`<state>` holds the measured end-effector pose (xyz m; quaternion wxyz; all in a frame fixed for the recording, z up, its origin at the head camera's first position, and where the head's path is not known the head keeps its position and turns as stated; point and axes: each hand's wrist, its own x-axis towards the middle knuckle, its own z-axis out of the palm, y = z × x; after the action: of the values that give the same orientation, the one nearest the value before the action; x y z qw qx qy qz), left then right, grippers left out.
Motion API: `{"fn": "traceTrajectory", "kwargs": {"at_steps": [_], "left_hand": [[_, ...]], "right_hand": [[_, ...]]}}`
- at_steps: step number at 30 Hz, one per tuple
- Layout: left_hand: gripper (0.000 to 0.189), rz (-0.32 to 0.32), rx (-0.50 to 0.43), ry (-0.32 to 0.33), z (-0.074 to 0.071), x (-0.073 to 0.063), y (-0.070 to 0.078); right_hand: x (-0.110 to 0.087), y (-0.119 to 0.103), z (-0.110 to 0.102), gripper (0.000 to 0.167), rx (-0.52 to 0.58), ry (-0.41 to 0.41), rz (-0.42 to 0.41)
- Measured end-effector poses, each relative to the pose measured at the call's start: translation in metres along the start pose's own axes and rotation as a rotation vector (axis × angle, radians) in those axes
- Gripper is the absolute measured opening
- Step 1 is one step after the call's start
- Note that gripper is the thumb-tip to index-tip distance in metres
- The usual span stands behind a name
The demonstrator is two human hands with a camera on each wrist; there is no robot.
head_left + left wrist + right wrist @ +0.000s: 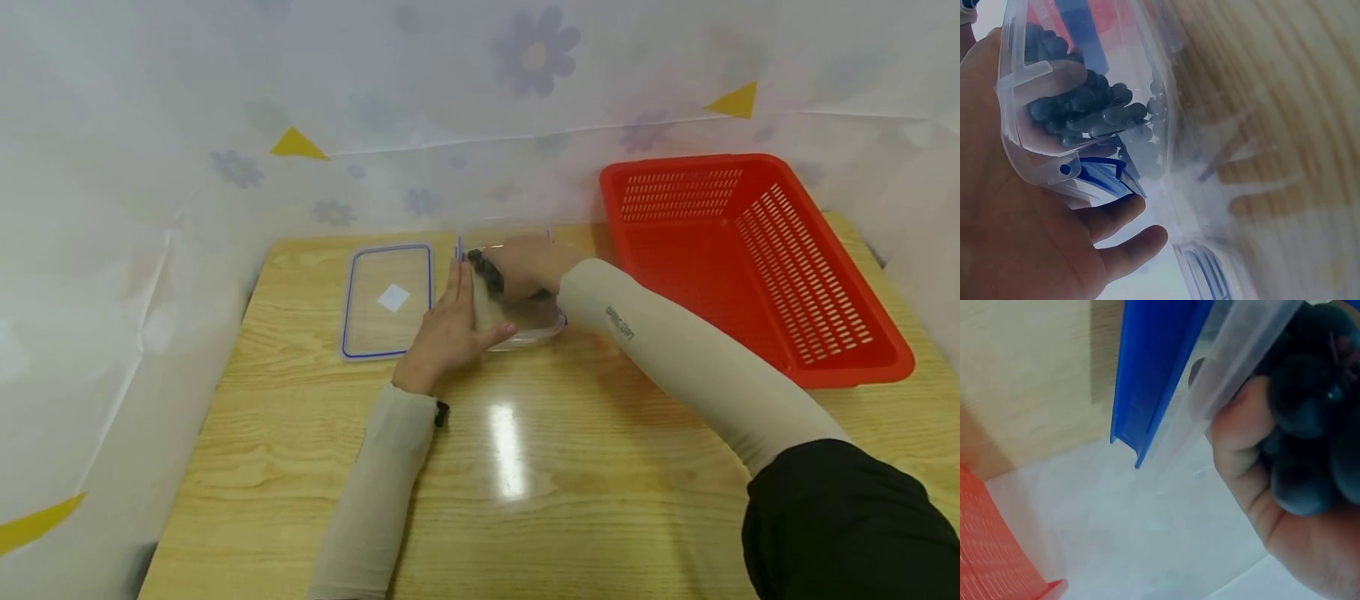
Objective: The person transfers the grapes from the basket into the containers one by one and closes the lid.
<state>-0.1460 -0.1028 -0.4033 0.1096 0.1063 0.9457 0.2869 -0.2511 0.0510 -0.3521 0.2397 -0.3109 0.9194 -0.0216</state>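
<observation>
A clear plastic food box [528,335] with blue latches [1157,369] stands toward the back of the table. My right hand [528,265] reaches into it from above and grips a bunch of dark grapes [1307,397], its thumb curled against the fruit. Through the box wall in the left wrist view, the grapes [1088,103] lie low in the box. My left hand [448,337] rests along the box's left side, fingers straight, with the thumb stretched across its front. The right fingertips are hidden behind the hand and grapes in the head view.
Left of the box lies a clear lid [375,333] with a blue seal and a white label [393,297]. A large red basket [693,162] stands at the right, close to my right forearm. A patterned sheet [420,92] hangs behind the wooden table [300,500].
</observation>
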Motion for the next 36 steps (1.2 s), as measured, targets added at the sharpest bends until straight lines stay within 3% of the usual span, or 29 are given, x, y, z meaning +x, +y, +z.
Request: {"fn": "traceTrajectory", "kwargs": {"at_steps": [9,18,25,32,36], "left_hand": [[0.118,-0.002,0.004,-0.005,0.000,0.000,-0.001],[0.119,0.011,-0.002,-0.008,0.000,-0.001,-0.002],[0.118,0.008,0.005,-0.003,-0.001,0.001,-0.001],[0.119,-0.007,0.004,-0.025,-0.002,0.001,-0.001],[0.120,-0.007,0.005,-0.025,-0.002,0.002,-0.001]], "right_hand": [[0.000,-0.002,0.001,0.064,-0.002,-0.033,0.024],[0.010,-0.008,0.006,0.078,-0.080,0.008,0.000],[0.009,-0.004,0.011,0.082,0.014,0.049,0.045],[0.003,-0.003,0.012,0.097,0.112,-0.008,0.070],[-0.002,-0.002,0.010,0.097,0.142,-0.030,0.060]]}}
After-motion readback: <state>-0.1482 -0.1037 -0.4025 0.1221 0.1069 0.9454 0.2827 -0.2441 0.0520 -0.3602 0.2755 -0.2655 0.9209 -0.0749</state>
